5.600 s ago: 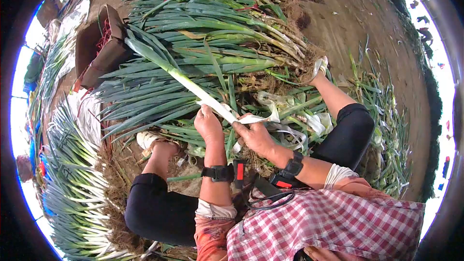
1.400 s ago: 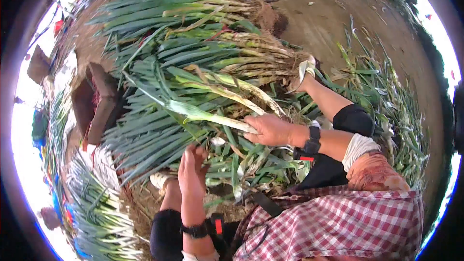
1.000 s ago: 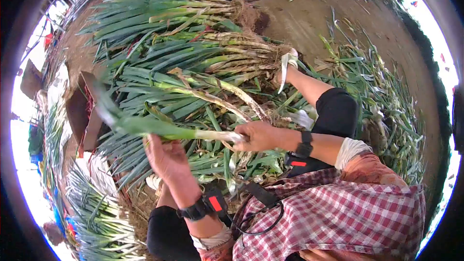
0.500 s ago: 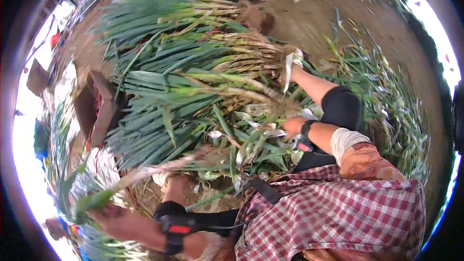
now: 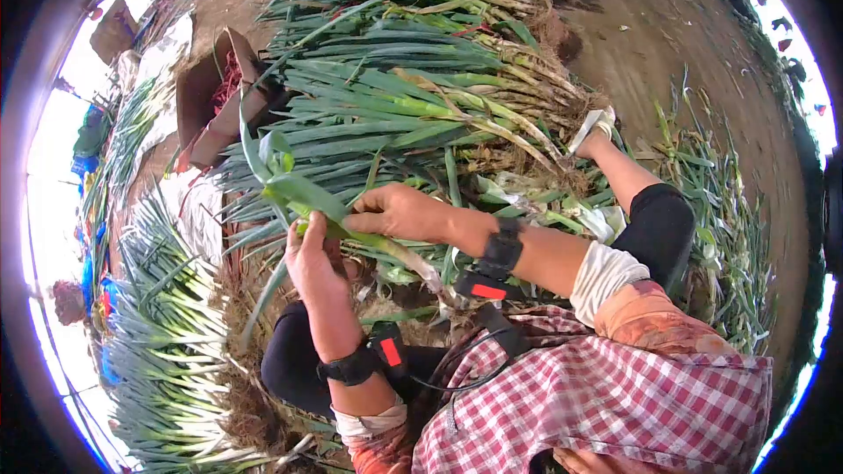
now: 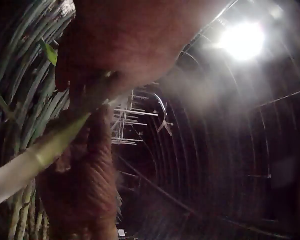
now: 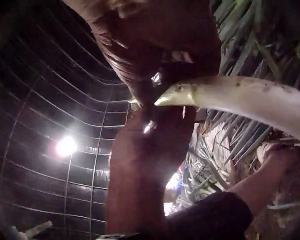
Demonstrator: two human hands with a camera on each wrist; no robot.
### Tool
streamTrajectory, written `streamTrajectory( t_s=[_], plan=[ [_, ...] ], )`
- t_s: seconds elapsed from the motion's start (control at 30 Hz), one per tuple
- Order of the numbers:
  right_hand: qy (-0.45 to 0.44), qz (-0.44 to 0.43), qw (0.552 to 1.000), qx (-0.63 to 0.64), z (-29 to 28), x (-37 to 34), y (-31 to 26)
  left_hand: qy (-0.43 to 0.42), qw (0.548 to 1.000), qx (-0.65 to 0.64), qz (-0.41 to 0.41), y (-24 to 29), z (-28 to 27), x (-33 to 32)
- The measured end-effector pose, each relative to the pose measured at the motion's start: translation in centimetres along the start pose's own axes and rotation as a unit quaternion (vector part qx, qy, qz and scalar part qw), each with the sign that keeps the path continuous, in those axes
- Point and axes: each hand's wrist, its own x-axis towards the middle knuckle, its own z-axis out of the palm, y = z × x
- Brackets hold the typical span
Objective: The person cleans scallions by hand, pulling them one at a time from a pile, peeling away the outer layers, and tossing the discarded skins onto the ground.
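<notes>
A green onion with a soil-stained lower stem (image 5: 408, 256) slants across my lap, its roots towards my body and its leaves (image 5: 303, 193) up to the left. My left hand (image 5: 318, 265) grips it near the leaf base, thumb and fingers around it. Close beside, my right hand (image 5: 404, 213) pinches the same part with thumb and fingers. In the left wrist view the pale stalk (image 6: 37, 157) runs out from between both hands. The right wrist view shows the white stalk (image 7: 255, 97) curving away from the fingers, whose tips are in shadow.
Unpeeled green onions (image 5: 378, 114) with rooty ends lie heaped ahead. Cleaned ones with white stems (image 5: 176, 333) are laid in a row at left. A cardboard box (image 5: 215, 105) of red ties stands behind. Peeled leaves (image 5: 716, 246) litter the ground at right.
Half a second ago my left hand was low at the left with a blurred green onion and my right hand was apart. Now both hands have come together on one green onion's leaf end.
</notes>
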Motion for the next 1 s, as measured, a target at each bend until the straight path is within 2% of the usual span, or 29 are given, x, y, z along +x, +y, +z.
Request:
streamTrajectory(
  t_s=[0.07, 0.13, 0.2, 0.23, 0.27, 0.33, 0.37, 0.43, 0.5, 0.53, 0.57, 0.6, 0.67, 0.7, 0.77, 0.8, 0.83, 0.87, 0.93, 1.0],
  plan=[
    [0.024, -0.001, 0.995, -0.093, 0.6, 0.9, -0.4, 0.006, 1.0, -0.012, -0.013, -0.8, -0.6, 0.3],
    [0.045, -0.027, 0.995, -0.081, 1.3, 1.0, 0.1, 0.025, 0.999, -0.03, -0.034, -0.8, -0.9, 0.7],
    [0.106, -0.115, 0.987, -0.045, 2.0, 1.3, 0.4, 0.046, 0.996, -0.049, -0.059, -1.1, -1.0, 1.1],
    [0.115, -0.104, 0.98, -0.125, 1.8, 1.1, 0.2, 0.045, 0.996, -0.047, -0.065, -1.3, -1.0, 1.4],
    [0.114, -0.102, 0.98, -0.125, 1.7, 0.8, 0.4, 0.043, 0.996, -0.045, -0.069, -1.5, -1.2, 1.6],
    [0.131, -0.141, 0.952, -0.238, 1.2, -0.1, 0.6, 0.035, 0.995, -0.041, -0.082, -2.3, -1.2, 1.6],
    [0.139, -0.165, 0.95, -0.226, 0.7, -1.2, 0.6, 0.065, 0.996, -0.012, -0.059, -2.5, -1.5, 1.9],
    [0.111, -0.148, 0.938, -0.292, -0.6, -4.1, 2.6, 0.092, 0.995, 0.016, -0.039, -2.2, -2.3, 2.5],
    [0.1, -0.056, 0.941, -0.319, -2.7, -8.3, 6.8, 0.101, 0.986, -0.127, -0.026, -0.6, -2.9, 2.7],
    [0.146, 0.019, 0.95, -0.274, -3.9, -10.7, 8.1, 0.102, 0.986, -0.129, -0.022, -0.5, -3.0, 2.8],
    [0.182, 0.102, 0.934, -0.29, -5.8, -12.9, 10.1, 0.106, 0.987, -0.12, -0.009, -0.4, -3.2, 2.9],
    [0.213, 0.123, 0.91, -0.335, -8.1, -14.8, 13.3, 0.11, 0.988, -0.111, 0.003, -0.3, -3.3, 2.8],
    [0.108, 0.231, 0.82, -0.512, -13.1, -18.8, 16.8, 0.1, 0.99, -0.097, -0.008, 0.1, -2.7, 2.3],
    [0.115, 0.234, 0.82, -0.51, -13.4, -18.4, 16.0, 0.096, 0.991, -0.096, -0.003, 0.2, -2.9, 2.5],
    [0.156, 0.171, 0.826, -0.514, -11.9, -16.2, 12.3, 0.083, 0.992, -0.1, 0.0, 0.3, -2.3, 2.2],
    [0.215, 0.092, 0.849, -0.473, -10.0, -14.1, 10.3, 0.079, 0.992, -0.101, -0.001, 0.2, -2.1, 2.3],
    [0.2, 0.041, 0.893, -0.401, -8.7, -11.6, 8.9, 0.066, 0.991, -0.118, -0.006, 0.0, -2.2, 2.3],
    [0.183, 0.073, 0.957, -0.215, -6.3, -9.9, 5.7, 0.054, 0.99, -0.133, -0.011, -0.1, -2.2, 2.3],
    [0.138, -0.02, 0.981, -0.135, -2.9, -6.8, 3.2, 0.046, 0.992, -0.117, -0.018, -0.1, -2.0, 2.1],
    [0.141, -0.031, 0.982, -0.121, 0.3, -5.3, 0.2, 0.055, 0.991, -0.12, -0.024, -0.3, -2.2, 2.2]
  ],
)
